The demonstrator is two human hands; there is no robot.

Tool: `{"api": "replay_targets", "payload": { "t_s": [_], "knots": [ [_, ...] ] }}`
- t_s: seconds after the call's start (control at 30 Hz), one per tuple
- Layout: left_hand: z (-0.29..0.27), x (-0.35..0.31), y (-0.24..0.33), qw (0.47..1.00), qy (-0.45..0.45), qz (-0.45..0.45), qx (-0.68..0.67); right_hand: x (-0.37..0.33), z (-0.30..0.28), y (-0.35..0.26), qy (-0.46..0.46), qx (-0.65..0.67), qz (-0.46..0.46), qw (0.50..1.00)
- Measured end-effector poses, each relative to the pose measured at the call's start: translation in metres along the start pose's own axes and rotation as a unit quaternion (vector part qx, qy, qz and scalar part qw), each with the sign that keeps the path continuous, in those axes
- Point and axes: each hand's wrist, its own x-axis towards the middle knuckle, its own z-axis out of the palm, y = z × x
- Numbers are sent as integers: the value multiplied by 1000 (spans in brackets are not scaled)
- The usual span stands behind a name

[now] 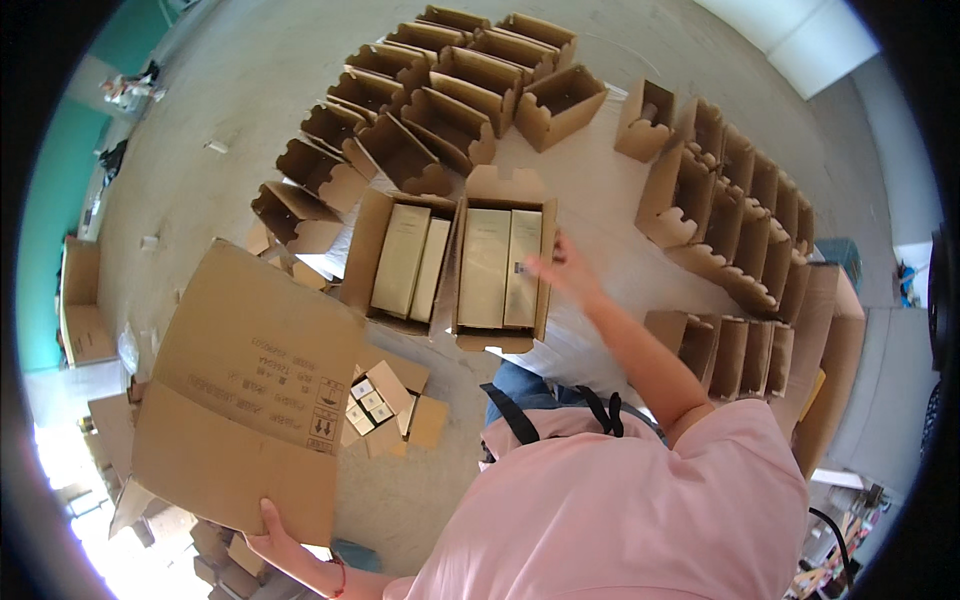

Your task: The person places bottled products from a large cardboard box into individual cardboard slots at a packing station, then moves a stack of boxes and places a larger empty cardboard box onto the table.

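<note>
My left hand (277,543) grips the lower edge of a large brown cardboard carton (240,340) at the left, thumb on its printed face. The other fingers are hidden behind it. At the middle of the table, two open cardboard boxes stand side by side. The left box (360,262) holds two pale gold cartons (403,258); the right box (505,343) holds two more gold cartons (485,265). Over the right wall of this box reaches my right hand (563,273), fingers apart, a fingertip at the narrower gold carton (522,290). It seems to hold nothing.
Several open cardboard boxes (405,125) stand in rows at the far left of the plastic-covered table (590,210). More open boxes (735,215) line the right side. On the floor, an opened carton (428,420) holds small white boxes. Loose cardboard (235,560) lies lower left.
</note>
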Motion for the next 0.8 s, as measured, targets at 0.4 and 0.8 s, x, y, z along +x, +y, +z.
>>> {"api": "replay_targets", "payload": {
  "t_s": [0.4, 0.8],
  "knots": [
    [-26, -15, 46, 980, 90, 13, 177, -9, -3, 5, -15, -82, 37, 996],
    [-24, -44, 165, 968, -111, 223, -10, -155, -245, -66, 217, 204, -72, 952]
  ]
}}
